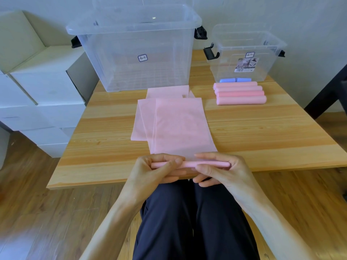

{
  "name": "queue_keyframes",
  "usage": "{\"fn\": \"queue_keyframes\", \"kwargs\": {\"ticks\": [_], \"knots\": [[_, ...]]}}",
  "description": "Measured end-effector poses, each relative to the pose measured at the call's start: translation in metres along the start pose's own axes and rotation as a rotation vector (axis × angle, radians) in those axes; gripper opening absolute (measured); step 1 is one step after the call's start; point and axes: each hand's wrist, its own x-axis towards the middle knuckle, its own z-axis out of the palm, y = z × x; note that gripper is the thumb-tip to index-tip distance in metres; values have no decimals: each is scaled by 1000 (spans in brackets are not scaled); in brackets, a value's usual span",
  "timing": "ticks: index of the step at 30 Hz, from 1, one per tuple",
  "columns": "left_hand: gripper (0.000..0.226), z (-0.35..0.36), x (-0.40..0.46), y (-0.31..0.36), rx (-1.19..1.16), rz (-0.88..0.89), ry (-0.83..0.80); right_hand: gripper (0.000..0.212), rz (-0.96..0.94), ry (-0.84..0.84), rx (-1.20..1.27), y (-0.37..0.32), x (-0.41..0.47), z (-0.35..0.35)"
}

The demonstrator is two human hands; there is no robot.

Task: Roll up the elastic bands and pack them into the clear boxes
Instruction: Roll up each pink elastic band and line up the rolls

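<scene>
Both hands, left (159,169) and right (217,169), have fingers clamped on the band's (180,126) rolled near end, keeping the roll tight at the table (262,132) edge.

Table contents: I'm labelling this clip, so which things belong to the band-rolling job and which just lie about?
Job: pink band being rolled by left hand and right hand; finished rolls; large clear box; small clear box.
Lying about: white cartons.

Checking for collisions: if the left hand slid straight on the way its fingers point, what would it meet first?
The left hand points along the pink roll toward the right hand, so it would likely meet those fingers first, almost immediately.
</scene>
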Motion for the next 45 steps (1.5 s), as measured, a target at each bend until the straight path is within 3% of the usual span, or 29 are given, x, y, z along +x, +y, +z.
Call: {"fn": "queue_keyframes", "kwargs": {"ticks": [4,8,12,37,41,45], "knots": [[23,0,2,0,-48,2,6,18,-2,15,-9,2,1,1],[18,0,2,-2,-65,21,26,26,0,-5,-9,2,0,3],[20,0,0,-1,-55,26,-7,17,-31,28,-14,2,0,1],[20,1,1,0,-37,23,36,23,2,0,-14,0,0,1],[26,0,1,0,-23,16,1,15,-15,25,1,0,1,0],[25,1,0,0,-41,22,14,23,7,2,-2,-1,0,1]]}}
